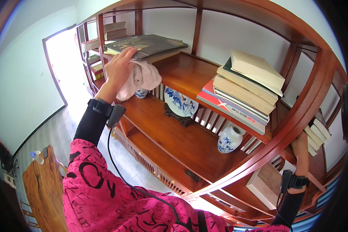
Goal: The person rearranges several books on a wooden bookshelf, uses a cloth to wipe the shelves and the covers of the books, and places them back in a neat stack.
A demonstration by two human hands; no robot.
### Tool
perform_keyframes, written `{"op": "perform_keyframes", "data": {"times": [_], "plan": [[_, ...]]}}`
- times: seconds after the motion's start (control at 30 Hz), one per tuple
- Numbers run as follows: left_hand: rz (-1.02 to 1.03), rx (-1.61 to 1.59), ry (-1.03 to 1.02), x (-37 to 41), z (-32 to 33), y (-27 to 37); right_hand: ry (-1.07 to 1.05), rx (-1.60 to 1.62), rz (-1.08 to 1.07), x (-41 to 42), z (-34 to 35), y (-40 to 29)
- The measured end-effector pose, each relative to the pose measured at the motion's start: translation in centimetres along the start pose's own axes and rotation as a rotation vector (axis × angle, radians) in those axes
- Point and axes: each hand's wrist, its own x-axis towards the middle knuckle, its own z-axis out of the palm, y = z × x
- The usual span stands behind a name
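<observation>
My left hand (120,68) rests at the front edge of a stack of dark, flat books (150,45) on the upper left of a wooden shelf unit. A whitish-pink cloth (142,76) hangs beneath its fingers, held between the hand and the shelf edge. My right hand (300,142) is far to the right, partly behind the curved wooden frame (316,84), beside several small upright books (316,133). Its fingers are hidden, so its grip cannot be made out. A tall pile of thick books (243,87) sits on the shelf between my hands.
Below stand a blue-and-white plate (181,101) on a dark carved stand (178,116), a porcelain vase (230,139) and a smaller vase (141,93). A boxy book (265,185) lies at the lower right. A wooden table (42,188) stands at the lower left.
</observation>
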Motion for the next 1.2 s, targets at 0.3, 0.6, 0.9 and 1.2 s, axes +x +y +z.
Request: {"op": "perform_keyframes", "data": {"times": [0.3, 0.6, 0.9, 1.2], "plan": [[0.291, 0.075, 0.055, -5.1, -5.3, 7.1, 0.351, -0.044, -0.321, -0.6, -0.6, -0.8], [0.04, -0.144, 0.016, -9.2, -8.0, 10.6, -0.008, 0.368, -0.772, -9.8, 6.1, -18.6], [0.099, -0.236, 0.061, -11.3, -7.3, 12.2, -0.909, 1.776, 0.248, -3.9, 18.9, -28.5], [-0.026, -0.534, -0.162, -14.1, -11.4, 9.3, -0.582, 1.762, 0.254, -3.9, 21.8, -30.5]]}}
